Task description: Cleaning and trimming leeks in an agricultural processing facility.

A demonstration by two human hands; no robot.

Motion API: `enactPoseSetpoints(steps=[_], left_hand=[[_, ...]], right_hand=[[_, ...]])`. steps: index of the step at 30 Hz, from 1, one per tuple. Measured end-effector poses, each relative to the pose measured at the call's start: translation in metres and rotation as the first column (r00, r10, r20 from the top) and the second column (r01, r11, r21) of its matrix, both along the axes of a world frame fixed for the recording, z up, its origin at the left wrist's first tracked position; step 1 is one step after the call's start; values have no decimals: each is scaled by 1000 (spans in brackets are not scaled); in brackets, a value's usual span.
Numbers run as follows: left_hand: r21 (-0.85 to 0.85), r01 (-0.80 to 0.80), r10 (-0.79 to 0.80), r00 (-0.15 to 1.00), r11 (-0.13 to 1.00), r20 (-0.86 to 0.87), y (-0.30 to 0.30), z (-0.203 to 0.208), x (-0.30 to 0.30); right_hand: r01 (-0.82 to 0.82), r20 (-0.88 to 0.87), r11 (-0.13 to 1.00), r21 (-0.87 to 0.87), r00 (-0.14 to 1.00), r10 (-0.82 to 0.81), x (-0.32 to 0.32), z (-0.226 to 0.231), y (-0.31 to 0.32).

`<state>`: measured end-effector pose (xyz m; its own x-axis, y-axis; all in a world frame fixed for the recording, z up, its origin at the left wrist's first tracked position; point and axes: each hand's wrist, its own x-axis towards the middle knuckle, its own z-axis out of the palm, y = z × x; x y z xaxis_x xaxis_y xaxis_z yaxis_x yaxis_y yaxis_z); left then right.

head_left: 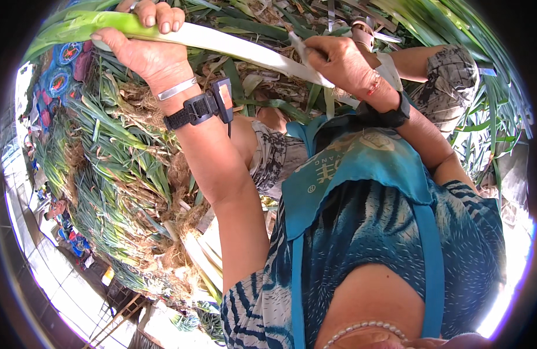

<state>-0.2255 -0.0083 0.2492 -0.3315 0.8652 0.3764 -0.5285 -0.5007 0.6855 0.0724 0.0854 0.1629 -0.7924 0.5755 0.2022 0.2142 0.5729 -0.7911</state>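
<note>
Noted above the teal apron [321, 206]: one long leek [222, 44] in hand. Long axis running from far upper left of the apron, sloping down to just above its top edge; slightly bowed, cannot tell whether by lens or by weight. Green leafy end pointing left, bare white end pointing right and downward.

Left hand [155, 58], up and left of the apron: gripping the leek around the lower green part, fingers over the far side, thumb on the near side. Right hand [340, 63], just above the apron: closed, with a pale thin strip [298, 45] between thumb and curled fingers, close by the white end. Cannot tell the strip's nature, nor any contact with the leek.

Writing: pale printed lettering plus a light emblem [378, 141] on the apron itself; seen at a slant, partly creased.

Containers: at far upper left of the apron, blue patterned material [60, 81] with red-orange rings; cannot tell whether sack or cloth, nor any contents.

Also logged: left of the apron, a large heap of leeks [114, 168] with tangled brown roots; at its upper right, more long green leaves [454, 26].
</note>
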Motion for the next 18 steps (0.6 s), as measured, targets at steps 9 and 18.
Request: enactPoseSetpoints(steps=[9, 18], left_hand=[[85, -55, 50, 997, 995, 55, -8, 8, 10], [91, -186, 181, 981, 978, 68, -15, 4, 5]], right_hand=[[-111, -302, 427, -897, 860, -410, 32, -24, 25], [-259, -357, 249, -933, 742, -567, 50, -67, 73]])
